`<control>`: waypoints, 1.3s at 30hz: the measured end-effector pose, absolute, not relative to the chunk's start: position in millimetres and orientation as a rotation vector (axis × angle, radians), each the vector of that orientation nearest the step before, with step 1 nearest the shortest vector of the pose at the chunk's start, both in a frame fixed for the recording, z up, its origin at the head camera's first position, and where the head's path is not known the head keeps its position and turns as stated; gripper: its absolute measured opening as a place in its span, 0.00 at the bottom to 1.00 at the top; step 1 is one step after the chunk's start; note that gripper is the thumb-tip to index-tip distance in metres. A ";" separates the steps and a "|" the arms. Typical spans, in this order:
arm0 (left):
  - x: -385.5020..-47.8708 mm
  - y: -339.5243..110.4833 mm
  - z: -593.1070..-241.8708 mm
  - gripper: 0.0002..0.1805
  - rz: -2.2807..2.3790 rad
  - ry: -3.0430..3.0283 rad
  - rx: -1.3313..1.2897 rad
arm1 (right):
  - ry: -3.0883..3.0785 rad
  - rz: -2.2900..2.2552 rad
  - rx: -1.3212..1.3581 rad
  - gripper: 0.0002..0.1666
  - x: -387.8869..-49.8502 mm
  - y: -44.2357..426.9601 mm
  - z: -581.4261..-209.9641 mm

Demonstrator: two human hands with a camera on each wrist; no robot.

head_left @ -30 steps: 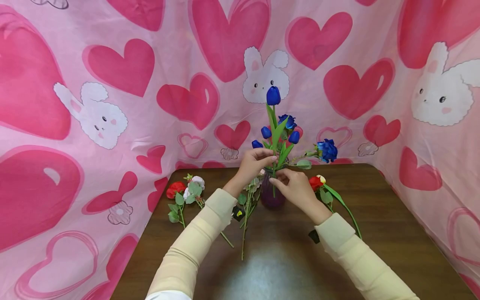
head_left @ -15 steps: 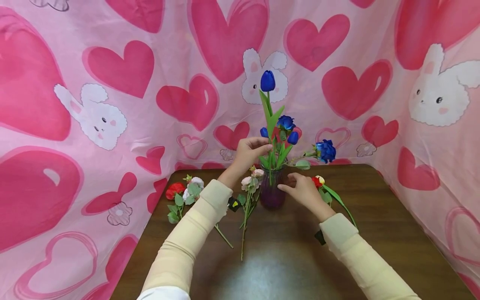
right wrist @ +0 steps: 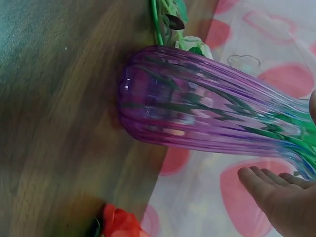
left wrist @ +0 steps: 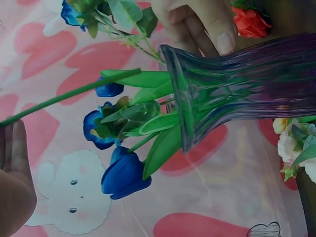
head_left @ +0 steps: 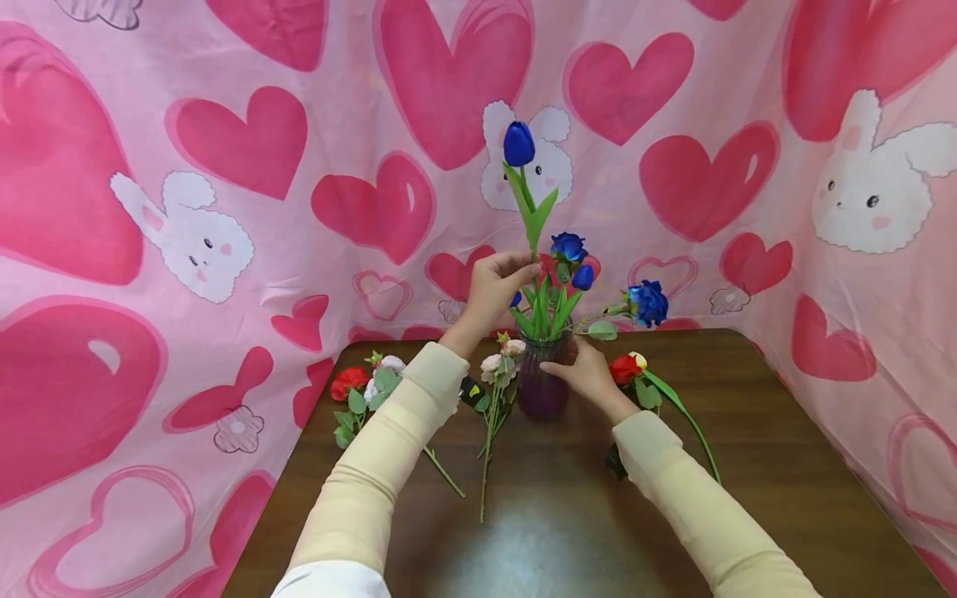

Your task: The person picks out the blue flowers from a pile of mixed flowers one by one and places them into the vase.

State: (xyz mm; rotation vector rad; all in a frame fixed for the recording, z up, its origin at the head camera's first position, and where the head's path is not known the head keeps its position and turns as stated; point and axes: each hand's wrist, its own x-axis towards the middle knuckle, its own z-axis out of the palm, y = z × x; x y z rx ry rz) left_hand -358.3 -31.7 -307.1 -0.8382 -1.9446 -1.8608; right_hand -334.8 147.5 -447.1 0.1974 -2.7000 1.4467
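My left hand (head_left: 497, 286) pinches the green stem of a blue tulip (head_left: 519, 144), held upright above the vase. In the left wrist view the stem's lower end (left wrist: 131, 74) hangs outside the vase mouth, near the leaves. A purple ribbed glass vase (head_left: 543, 386) stands on the table with blue tulips (left wrist: 126, 173) and blue roses (head_left: 647, 302) in it. My right hand (head_left: 586, 374) is at the vase's neck, thumb in front and fingers on the far side. In the right wrist view its fingers (right wrist: 256, 180) look extended, with a narrow gap to the glass.
Red and white flowers (head_left: 350, 383) lie at the table's left. Pale pink roses (head_left: 503, 362) lie just left of the vase. A red rose (head_left: 625, 368) and a long-stemmed flower (head_left: 684, 407) lie to the right. A heart-patterned cloth (head_left: 247, 332) hangs around the brown table (head_left: 553, 531).
My left hand has risen with the blue tulip, drawing it up and slightly left. My right hand left the stems, moved right, then came back to the vase's neck.
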 end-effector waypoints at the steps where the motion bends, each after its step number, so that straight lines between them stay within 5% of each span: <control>1: -359.2 -30.9 -307.7 0.10 -1.853 -1.944 -0.827 | -2.690 1.453 0.201 0.47 -336.0 146.1 -448.2; 39: -376.2 -21.0 -372.4 0.08 -1.539 -2.248 -0.756 | -2.584 1.464 0.256 0.41 -356.2 139.5 -461.9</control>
